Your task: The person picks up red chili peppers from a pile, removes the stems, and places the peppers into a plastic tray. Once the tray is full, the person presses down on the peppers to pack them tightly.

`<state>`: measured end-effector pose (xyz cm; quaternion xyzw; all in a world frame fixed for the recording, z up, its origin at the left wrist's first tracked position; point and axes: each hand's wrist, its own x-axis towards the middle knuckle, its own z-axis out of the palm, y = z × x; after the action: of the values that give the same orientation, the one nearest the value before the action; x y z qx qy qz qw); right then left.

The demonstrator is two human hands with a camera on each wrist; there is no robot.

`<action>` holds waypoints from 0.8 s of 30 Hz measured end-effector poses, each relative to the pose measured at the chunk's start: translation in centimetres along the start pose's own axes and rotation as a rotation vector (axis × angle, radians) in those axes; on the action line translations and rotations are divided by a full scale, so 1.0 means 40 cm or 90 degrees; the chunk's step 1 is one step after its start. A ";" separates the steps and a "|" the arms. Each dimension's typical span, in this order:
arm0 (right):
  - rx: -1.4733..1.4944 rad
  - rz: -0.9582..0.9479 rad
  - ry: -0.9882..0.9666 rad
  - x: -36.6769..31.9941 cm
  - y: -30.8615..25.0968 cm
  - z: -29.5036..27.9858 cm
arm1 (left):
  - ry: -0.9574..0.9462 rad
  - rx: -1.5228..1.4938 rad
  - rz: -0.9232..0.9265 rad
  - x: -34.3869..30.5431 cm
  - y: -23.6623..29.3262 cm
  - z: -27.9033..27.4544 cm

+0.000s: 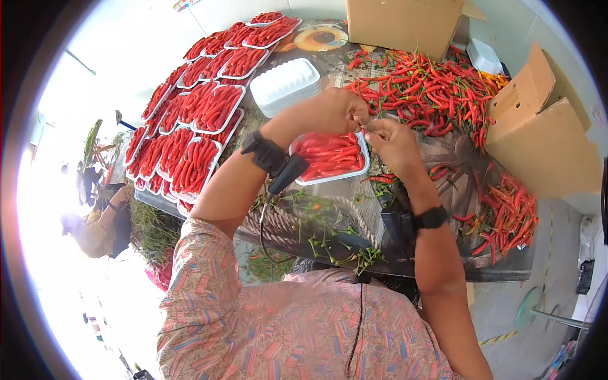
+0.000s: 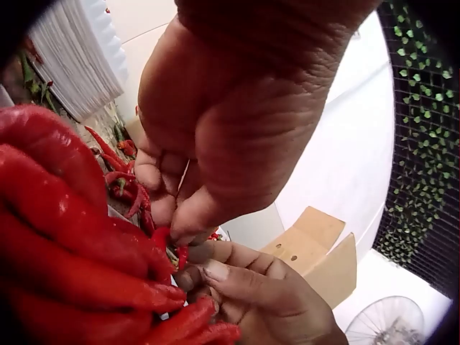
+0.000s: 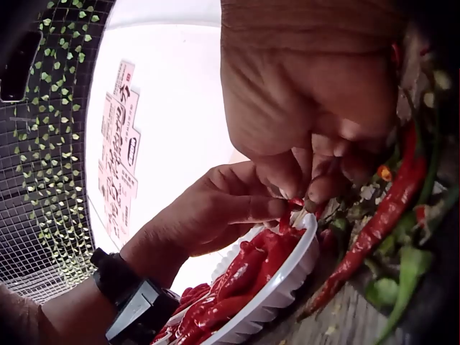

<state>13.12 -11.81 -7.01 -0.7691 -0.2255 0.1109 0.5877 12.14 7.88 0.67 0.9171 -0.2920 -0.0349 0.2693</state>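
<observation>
- Red and mostly hidden, the chilli sits pinched between the curled fingertips of your left hand and right hand, above the far rim of the white foam tray. Only a stub shows.
- Your tabletop carries a heap of loose chillies, filled trays, a stack of empty trays and green stems.
- Cardboard boxes hem the far and right sides, and bare surface shows only just beside the tray.
</observation>
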 end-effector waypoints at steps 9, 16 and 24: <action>-0.020 -0.027 -0.006 -0.004 0.005 0.001 | -0.010 0.019 -0.030 -0.002 -0.014 0.018; -0.020 -0.068 0.022 -0.003 0.003 0.008 | -0.014 -0.018 -0.027 0.004 0.006 -0.020; -0.008 -0.048 0.021 -0.003 0.006 0.010 | -0.030 0.042 -0.035 0.024 0.002 -0.022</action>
<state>12.89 -11.56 -7.38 -0.7655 -0.2451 0.0745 0.5902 13.08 7.71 1.54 0.9320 -0.2741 -0.0545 0.2306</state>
